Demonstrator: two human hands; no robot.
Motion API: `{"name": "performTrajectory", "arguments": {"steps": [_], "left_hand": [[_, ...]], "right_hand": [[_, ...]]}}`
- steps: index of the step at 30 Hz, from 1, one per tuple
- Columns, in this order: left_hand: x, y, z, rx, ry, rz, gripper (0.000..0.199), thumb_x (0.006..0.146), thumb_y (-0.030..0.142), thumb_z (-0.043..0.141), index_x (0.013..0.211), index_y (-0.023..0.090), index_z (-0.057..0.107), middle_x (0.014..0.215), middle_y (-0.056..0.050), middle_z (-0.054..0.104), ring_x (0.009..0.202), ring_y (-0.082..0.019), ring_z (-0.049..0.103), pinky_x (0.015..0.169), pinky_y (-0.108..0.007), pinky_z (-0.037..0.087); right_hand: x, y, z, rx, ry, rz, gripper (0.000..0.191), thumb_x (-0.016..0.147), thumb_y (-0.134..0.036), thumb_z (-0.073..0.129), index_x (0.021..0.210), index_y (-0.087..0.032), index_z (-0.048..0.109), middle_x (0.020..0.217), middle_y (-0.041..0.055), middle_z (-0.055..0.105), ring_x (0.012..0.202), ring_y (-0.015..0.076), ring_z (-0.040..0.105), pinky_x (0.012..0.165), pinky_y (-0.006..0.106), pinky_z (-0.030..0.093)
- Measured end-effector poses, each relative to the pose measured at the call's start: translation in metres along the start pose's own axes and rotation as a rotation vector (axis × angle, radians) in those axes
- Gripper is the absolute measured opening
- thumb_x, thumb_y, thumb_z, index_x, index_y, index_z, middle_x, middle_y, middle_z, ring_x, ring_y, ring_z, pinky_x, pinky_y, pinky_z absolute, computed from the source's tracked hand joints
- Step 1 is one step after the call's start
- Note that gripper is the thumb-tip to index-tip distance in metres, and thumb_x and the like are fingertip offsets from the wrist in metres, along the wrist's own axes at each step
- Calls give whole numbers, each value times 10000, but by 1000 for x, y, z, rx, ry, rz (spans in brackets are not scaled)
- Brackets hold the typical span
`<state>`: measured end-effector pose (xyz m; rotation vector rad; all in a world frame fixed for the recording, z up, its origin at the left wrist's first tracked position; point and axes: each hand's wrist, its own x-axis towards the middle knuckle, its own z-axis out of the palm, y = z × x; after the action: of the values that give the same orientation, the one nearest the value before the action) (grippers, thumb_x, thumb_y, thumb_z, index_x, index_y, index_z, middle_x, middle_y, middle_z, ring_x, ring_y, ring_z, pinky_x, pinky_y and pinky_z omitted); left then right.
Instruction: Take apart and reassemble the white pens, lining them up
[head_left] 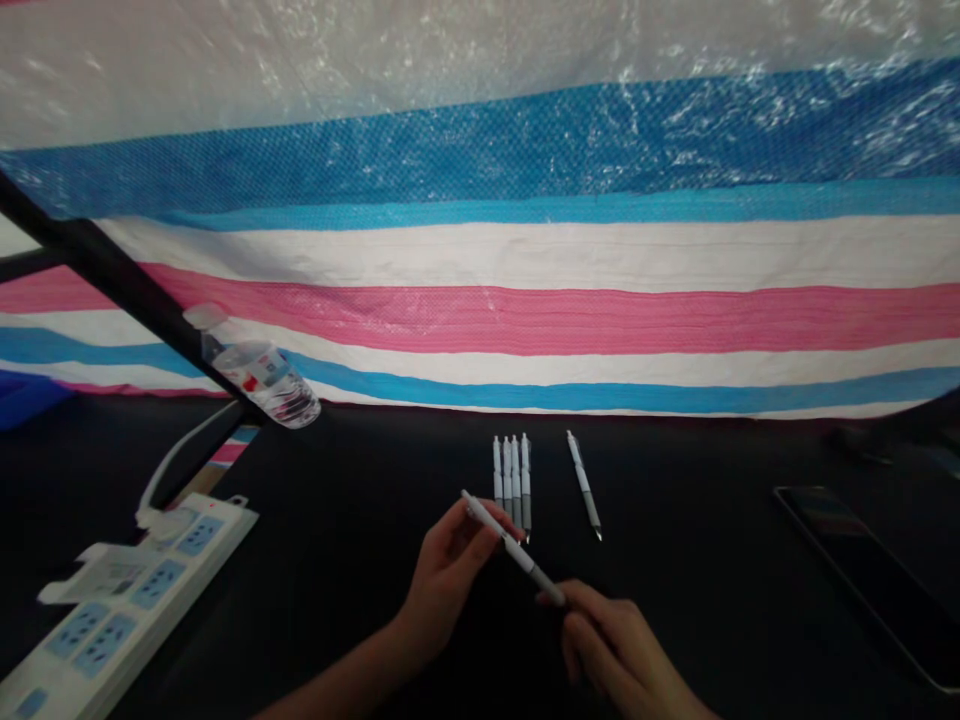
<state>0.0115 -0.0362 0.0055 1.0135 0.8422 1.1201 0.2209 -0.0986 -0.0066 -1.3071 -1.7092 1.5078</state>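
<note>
A white pen with a grey grip [517, 552] slants between my two hands above the black table. My left hand [450, 560] pinches its upper white part between thumb and fingers. At the lower grey end, my right hand [611, 635] closes its fingers around the tip, which is hidden. Just beyond the left fingers lies a row of several matching white pens [516, 470], side by side, partly covered by that hand. A single pen of the same kind [583, 485] rests to the right of the row, tilted slightly.
On the left are a white power strip [142, 600] with a plug and cable, and a clear plastic bottle [262, 375] by a dark bar. A black phone [870, 580] lies at the right. Behind the table [697, 520] hangs a striped plastic sheet [570, 320].
</note>
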Motion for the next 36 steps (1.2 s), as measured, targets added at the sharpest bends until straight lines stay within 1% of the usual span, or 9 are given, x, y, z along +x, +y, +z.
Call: {"name": "performTrajectory", "arguments": {"steps": [3,5,7,11,16,22,25,31,36], "left_hand": [[6,0,-5,-31,25,-42,257,868,339,751,1074,193,699,868,-36,700,806,-192,691,781,-316,553],[9,0,-9,-19,41,-48,462,841,323,781,1266,241,617,842,1,676,722,-167,688,723,-309,570],[12,-1,-12,-14,32,-56,610,824,321,795,1369,277,526,816,26,653,651,-153,678,660,-304,582],[14,-2,-12,0,-14,-60,535,797,331,809,1267,245,567,794,24,652,649,-177,700,625,-324,608],[13,-1,-10,-21,12,-86,414,799,287,798,1134,245,559,785,32,674,669,-190,724,619,-326,619],[14,-1,-11,-45,28,-91,453,808,267,784,1185,242,534,807,35,675,652,-168,716,606,-306,617],[15,-2,-12,-37,30,-89,419,808,259,786,1147,233,541,787,40,672,647,-170,720,599,-301,615],[16,-3,-12,-45,68,-99,499,800,257,793,1215,242,516,791,48,665,645,-159,716,596,-275,597],[17,-3,-12,-19,74,-89,430,799,280,796,1148,228,549,797,28,685,654,-167,719,602,-273,588]], "right_hand": [[-1,0,0,-49,10,8,582,1017,-621,310,1179,-161,628,639,-4,618,570,143,552,546,252,367],[-2,2,0,-56,23,33,591,1019,-620,301,1207,-161,621,641,-5,619,567,144,550,543,255,365],[-2,4,1,-55,26,52,586,1019,-618,305,1228,-166,613,649,-6,624,561,143,544,537,256,361],[-1,5,0,-67,21,43,564,1010,-624,332,1212,-183,620,648,-9,625,566,144,543,543,256,362],[0,8,-1,-96,-1,25,558,1013,-619,314,1192,-188,619,644,-6,619,545,142,528,529,257,357],[1,23,2,-116,8,-20,491,1026,-572,330,1182,-203,614,624,-14,620,508,133,519,503,247,358],[1,27,3,-111,15,-28,473,1028,-559,338,1177,-204,613,628,-15,618,502,130,513,493,242,353],[2,21,1,-133,4,-35,441,1032,-526,352,1176,-202,614,629,-13,622,534,138,542,530,249,373],[2,19,1,-136,21,-19,441,1026,-531,357,1158,-199,617,625,-20,605,502,130,515,504,244,362]]}}
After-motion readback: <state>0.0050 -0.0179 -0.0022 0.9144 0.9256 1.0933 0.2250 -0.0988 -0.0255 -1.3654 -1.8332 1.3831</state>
